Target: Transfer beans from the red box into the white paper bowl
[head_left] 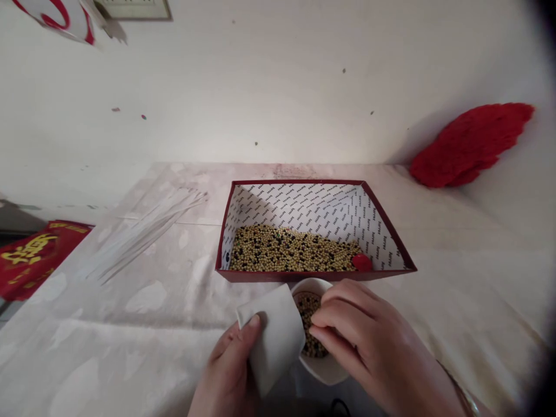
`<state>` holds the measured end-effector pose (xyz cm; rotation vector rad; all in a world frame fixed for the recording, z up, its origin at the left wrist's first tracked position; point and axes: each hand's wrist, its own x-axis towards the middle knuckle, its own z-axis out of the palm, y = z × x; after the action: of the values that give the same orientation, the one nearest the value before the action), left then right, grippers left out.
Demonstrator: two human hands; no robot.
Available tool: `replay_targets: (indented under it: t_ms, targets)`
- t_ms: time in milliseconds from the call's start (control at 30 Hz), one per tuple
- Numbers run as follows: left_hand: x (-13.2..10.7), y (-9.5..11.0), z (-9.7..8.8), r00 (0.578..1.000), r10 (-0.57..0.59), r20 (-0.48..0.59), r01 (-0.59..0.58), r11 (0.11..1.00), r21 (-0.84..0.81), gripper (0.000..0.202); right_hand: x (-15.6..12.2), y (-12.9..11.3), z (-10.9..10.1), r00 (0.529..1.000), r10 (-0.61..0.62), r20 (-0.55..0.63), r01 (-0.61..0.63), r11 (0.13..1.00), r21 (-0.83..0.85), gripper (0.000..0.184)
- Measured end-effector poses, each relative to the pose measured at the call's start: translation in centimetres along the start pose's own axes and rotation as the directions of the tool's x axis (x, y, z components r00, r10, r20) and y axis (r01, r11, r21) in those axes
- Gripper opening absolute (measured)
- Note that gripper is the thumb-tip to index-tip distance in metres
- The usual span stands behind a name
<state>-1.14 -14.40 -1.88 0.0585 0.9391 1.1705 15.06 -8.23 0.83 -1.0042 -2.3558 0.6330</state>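
Observation:
In front of me stands a white bowl (326,370) holding a mix of pale and dark beans (313,343). My left hand (234,362) grips a white, smooth, roughly square packet-like piece (278,341), its thumb on the near face; the piece's right edge overlaps the bowl's left side. Over the bowl's right side is my right hand (369,341), thumb and fingers pinched together just above the beans. Whatever may be between its fingertips is hidden. Just beyond both hands sits a dark red box (313,277) with a printed white lining.
Many pale and dark beans (286,249) and a red object (362,262) lie inside the box. Clear-looking thin strips (152,231) are on the patterned tablecloth (143,336) at left. A red bag (39,255) stands beyond the left edge; a fluffy red thing (471,145) is against the wall.

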Motion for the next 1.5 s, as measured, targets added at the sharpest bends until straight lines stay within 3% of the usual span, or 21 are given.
replay_targets:
  t_ms: [100,300,400,500,600,667,933,1000,1100,1200,1233,1267,1367,1500]
  targets:
    - [0.0,0.0,0.3,0.999,-0.004,-0.046,0.001,0.998,-0.06,0.038,-0.4,0.8,-0.8,0.996,0.028,0.087,-0.028,1.0,0.001,0.007]
    - [-0.2,0.2,0.3,0.993,-0.062,-0.099,0.056,0.996,-0.065,0.043,1.5,3.9,-3.1,0.994,0.103,-0.048,-0.109,0.983,-0.148,0.012]
    - [-0.2,0.2,0.1,0.993,-0.059,-0.105,0.052,0.997,-0.062,0.043,4.1,6.1,-3.7,0.986,0.153,0.062,-0.133,0.96,-0.248,0.014]
    - [-0.1,0.2,-0.2,0.994,-0.045,-0.095,0.038,0.996,-0.077,0.037,6.7,8.2,-3.3,0.915,0.208,0.347,-0.1,0.947,-0.304,0.017]
    - [0.1,0.1,-0.6,0.992,-0.062,-0.106,0.055,0.996,-0.064,0.03,8.2,9.8,-2.4,0.781,0.291,0.552,-0.08,0.924,-0.375,0.013]
    - [0.2,0.2,-0.8,0.992,-0.071,-0.106,0.067,0.997,-0.045,0.029,8.5,10.7,-1.8,0.74,0.336,0.583,-0.087,0.907,-0.412,0.011]
    - [0.3,0.5,-1.0,0.993,-0.116,-0.018,0.114,0.989,-0.095,0.038,8.1,12.2,-0.1,0.678,0.424,0.601,-0.118,0.869,-0.48,0.008]
    - [0.3,0.3,-1.1,0.995,-0.103,-0.009,0.101,0.99,-0.094,0.036,8.5,12.0,-0.4,0.69,0.414,0.593,-0.117,0.873,-0.474,0.005]
    - [0.3,0.1,-1.2,0.996,-0.086,-0.039,0.084,0.995,-0.056,0.033,9.0,10.6,-1.8,0.749,0.373,0.548,-0.104,0.883,-0.458,0.006]
    - [0.2,0.0,-1.1,0.995,-0.087,-0.051,0.084,0.995,-0.055,0.033,8.0,7.4,-3.4,0.844,0.308,0.439,-0.102,0.896,-0.433,0.013]
    - [0.2,0.0,-1.0,0.996,-0.084,-0.035,0.082,0.995,-0.065,0.032,7.2,5.9,-3.7,0.922,0.243,0.302,-0.115,0.916,-0.385,0.013]
    - [0.2,-0.1,-0.9,0.997,-0.077,-0.011,0.076,0.994,-0.076,0.032,6.3,4.3,-3.7,0.953,0.18,0.243,-0.098,0.944,-0.315,0.014]
    - [0.2,-0.3,-0.7,0.998,-0.03,0.063,0.035,0.996,-0.079,0.027,3.3,0.0,-2.3,0.976,0.024,0.218,-0.001,0.994,-0.107,0.011]
    - [0.3,-0.8,-0.9,0.989,0.095,0.111,-0.094,0.995,-0.014,0.013,1.3,-2.3,1.1,0.982,-0.025,0.185,0.045,0.994,-0.103,0.01]
